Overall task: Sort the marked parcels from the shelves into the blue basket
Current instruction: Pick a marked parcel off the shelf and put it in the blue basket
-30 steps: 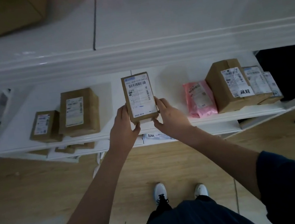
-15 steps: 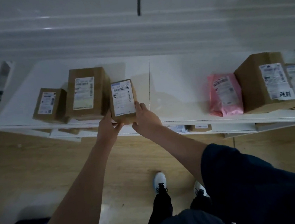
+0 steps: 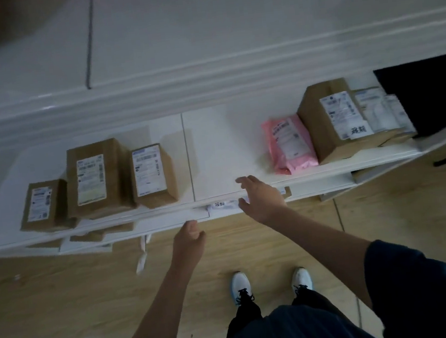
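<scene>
Three brown cardboard parcels stand in a row on the left of the white shelf [image 3: 216, 169]: a small one [image 3: 43, 204], a tall one [image 3: 96, 177] and the one just put down [image 3: 153, 175]. On the right lie a pink bag parcel [image 3: 290, 144] and a large brown box [image 3: 334, 120] with handwritten black characters on its label. My left hand [image 3: 189, 238] hangs empty below the shelf edge, fingers loosely curled. My right hand [image 3: 261, 197] hovers with spread fingers over the shelf's front edge, holding nothing. No blue basket is in view.
More white-labelled parcels [image 3: 382, 111] lean behind the large box. A lower shelf [image 3: 166, 221] holds a white bag with black marks [image 3: 221, 204] and flat brown parcels [image 3: 90, 236]. Wooden floor and my white shoes [image 3: 242, 286] lie below.
Both hands carried the small brown parcel leftward, set it beside the tall box and let go. They have now drawn back, the right hand shifting rightward along the shelf edge.
</scene>
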